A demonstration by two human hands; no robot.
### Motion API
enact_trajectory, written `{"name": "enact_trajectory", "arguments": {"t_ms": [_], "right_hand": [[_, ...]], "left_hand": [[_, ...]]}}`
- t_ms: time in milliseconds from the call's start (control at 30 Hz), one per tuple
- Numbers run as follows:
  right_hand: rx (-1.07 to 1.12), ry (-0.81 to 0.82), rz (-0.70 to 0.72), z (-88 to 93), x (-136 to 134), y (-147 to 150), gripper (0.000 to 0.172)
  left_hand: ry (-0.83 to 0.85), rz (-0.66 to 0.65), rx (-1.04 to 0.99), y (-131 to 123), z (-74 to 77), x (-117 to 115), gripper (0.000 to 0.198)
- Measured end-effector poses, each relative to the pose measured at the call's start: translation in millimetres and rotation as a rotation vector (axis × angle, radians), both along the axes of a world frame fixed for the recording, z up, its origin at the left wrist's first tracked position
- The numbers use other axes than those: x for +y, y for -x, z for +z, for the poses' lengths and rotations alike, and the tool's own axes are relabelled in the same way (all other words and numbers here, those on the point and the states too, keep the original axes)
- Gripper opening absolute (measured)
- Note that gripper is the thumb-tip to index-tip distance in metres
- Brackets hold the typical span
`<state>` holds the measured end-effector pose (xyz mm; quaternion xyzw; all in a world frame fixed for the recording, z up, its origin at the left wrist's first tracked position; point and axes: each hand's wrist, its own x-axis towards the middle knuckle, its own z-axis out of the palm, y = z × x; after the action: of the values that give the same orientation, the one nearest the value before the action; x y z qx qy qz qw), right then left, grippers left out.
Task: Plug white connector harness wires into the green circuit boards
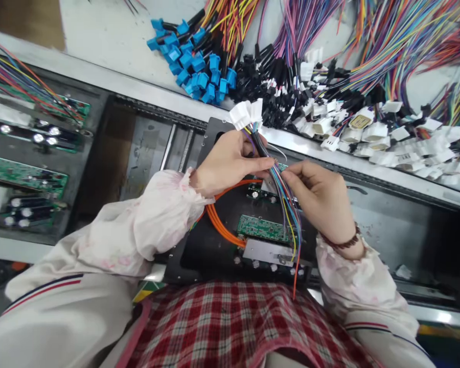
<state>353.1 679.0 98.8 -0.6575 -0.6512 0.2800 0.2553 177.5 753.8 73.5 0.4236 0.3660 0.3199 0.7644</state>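
Note:
My left hand (239,156) is closed round a wire harness (261,146), just below its white connectors (246,114). Loose coloured wire ends hang down from it over a green circuit board (266,228). My right hand (316,191) pinches at the side of the same bundle, thumb and fingertips together; some of its wires seem to be between them. Under both hands lies a black carrier plate (214,260) bearing boards with metal heat sinks (270,252). Orange wires (219,225) loop from the boards along the plate's left part.
Beyond the metal rail (145,92) lie piles of harnesses with blue connectors (197,66), black ends and white connectors (371,133). More circuit boards (26,174) sit on a carrier at the left. A conveyor track with a steel rod (168,147) runs beneath.

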Motion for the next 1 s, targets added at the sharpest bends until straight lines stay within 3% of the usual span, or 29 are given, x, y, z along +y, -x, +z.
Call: {"name": "enact_trajectory", "arguments": {"t_ms": [200,300,433,500,567,633,700,800,1000], "right_hand": [[0.018,0.063,-0.035,-2.2,-5,-4,0.021],[-0.023,0.151,-0.007,1.7,-23,-16,0.016],[-0.146,0.194,0.058,7.2,-45,-29,0.017],[-0.154,0.053,-0.078,5.5,-43,-29,0.013],[-0.147,-0.148,-0.214,-2.6,-31,-28,0.011],[-0.166,-0.237,-0.195,-16.3,-16,-27,0.010],[-0.195,-0.223,-0.117,-31.0,-4,-27,0.008],[-0.208,-0.208,-0.110,-45.3,1,-29,0.008],[-0.193,-0.155,-0.093,-50.7,-1,-29,0.009]], "left_hand": [[0.067,-0.007,-0.032,1,-3.8,0,0.027],[0.069,0.084,-0.042,3,-6.1,1,0.026],[-0.112,0.246,0.022,5,-10.9,4,0.033],[-0.198,0.277,0.078,4,-14.4,7,0.036],[-0.254,0.308,0.138,4,-18.3,9,0.041],[-0.308,0.367,0.175,4,-21.4,11,0.044],[-0.349,0.413,0.208,5,-22.4,12,0.042],[-0.370,0.410,0.249,6,-19.5,11,0.030],[-0.341,0.435,0.294,5,-14.4,9,0.028]]}}
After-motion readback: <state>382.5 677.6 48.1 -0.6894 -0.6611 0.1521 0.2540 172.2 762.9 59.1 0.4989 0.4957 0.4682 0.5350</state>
